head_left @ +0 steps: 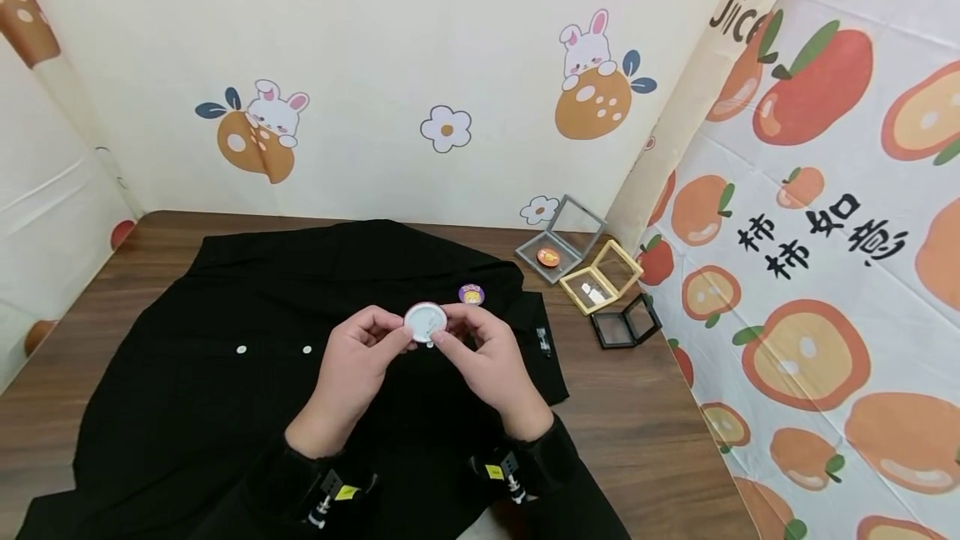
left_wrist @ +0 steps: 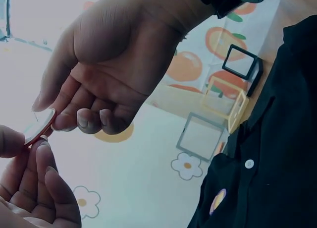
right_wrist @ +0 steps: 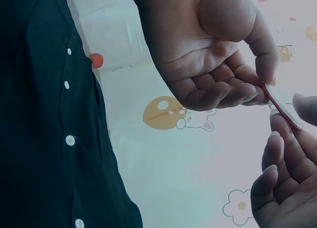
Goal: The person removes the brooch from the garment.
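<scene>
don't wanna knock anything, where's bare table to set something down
Bare table: right of the black garment, in front of the black case; also a strip between garment and left backdrop. Crowded: the back right, with gray case, yellow case and black case together.

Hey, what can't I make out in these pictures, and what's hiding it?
Held badge, front: turned away in the head view, nearly edge-on in both wrist views.
Purple badge, fine details: too small in the head view.
White item in the gold box: too small to identify in the head view.
Garment: cut off by the frame edge in both wrist views.
</scene>
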`<state>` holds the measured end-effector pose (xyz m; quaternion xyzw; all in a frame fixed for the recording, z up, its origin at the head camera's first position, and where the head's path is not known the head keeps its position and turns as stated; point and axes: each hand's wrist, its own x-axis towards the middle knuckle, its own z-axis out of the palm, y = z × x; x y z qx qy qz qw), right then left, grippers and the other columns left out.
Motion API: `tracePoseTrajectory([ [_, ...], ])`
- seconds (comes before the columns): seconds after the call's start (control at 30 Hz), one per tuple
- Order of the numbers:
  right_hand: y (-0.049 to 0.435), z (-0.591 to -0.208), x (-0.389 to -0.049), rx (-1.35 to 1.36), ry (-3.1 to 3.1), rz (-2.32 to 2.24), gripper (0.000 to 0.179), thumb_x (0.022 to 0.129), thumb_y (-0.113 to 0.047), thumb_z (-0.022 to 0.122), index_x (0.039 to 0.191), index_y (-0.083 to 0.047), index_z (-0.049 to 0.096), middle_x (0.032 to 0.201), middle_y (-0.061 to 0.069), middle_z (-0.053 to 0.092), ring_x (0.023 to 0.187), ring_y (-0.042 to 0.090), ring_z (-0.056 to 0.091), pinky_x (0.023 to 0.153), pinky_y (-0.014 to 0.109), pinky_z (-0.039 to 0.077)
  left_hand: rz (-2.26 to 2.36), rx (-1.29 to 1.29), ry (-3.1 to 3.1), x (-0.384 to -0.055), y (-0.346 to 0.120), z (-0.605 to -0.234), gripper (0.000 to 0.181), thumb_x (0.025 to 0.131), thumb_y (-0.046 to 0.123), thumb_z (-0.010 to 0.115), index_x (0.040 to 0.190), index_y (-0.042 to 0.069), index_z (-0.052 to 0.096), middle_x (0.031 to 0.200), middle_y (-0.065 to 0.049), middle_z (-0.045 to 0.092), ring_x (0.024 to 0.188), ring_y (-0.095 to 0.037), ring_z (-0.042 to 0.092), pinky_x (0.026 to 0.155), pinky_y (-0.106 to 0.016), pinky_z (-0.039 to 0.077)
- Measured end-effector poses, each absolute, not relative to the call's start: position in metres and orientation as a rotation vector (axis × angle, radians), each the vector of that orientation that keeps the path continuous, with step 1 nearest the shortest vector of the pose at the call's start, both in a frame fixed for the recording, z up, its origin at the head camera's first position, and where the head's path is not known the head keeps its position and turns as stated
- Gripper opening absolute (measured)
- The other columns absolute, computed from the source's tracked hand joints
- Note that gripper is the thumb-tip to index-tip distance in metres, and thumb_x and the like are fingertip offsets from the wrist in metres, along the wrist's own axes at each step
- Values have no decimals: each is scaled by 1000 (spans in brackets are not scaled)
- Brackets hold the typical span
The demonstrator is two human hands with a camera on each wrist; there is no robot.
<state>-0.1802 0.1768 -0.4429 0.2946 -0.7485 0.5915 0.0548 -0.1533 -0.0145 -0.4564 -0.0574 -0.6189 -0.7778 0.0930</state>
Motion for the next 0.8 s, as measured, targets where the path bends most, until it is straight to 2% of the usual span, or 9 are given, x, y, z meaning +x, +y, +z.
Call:
tracePoseTrajectory([
  [0.43, 170, -442, -178, 846, -2239, 1856, 10, 96, -4, 70, 106, -3, 71, 92, 4, 66, 78, 17, 55, 69, 26, 48, -2244, -259, -1887, -149, -15, -458, 16, 93, -4, 71, 87, 10, 71, 86, -11, 69, 78, -18, 70, 76, -29, 59],
  [0.6, 169, -441, -178, 861, -2218, 1847, 8, 97, -1, 68, 105, -1, 71, 92, 9, 67, 77, 17, 55, 68, 26, 48, -2243, -271, -1878, -148, -14, -458, 18, 93, -6, 70, 87, 11, 71, 86, -12, 69, 78, -18, 70, 76, -29, 59],
  [0.8, 168, -441, -178, 846, -2214, 1856, 8, 97, -3, 68, 105, -2, 71, 91, 6, 66, 77, 17, 54, 67, 25, 46, -2240, -295, -1856, -148, -13, -458, 21, 93, -8, 69, 87, 12, 72, 87, -11, 68, 78, -17, 69, 75, -28, 59],
])
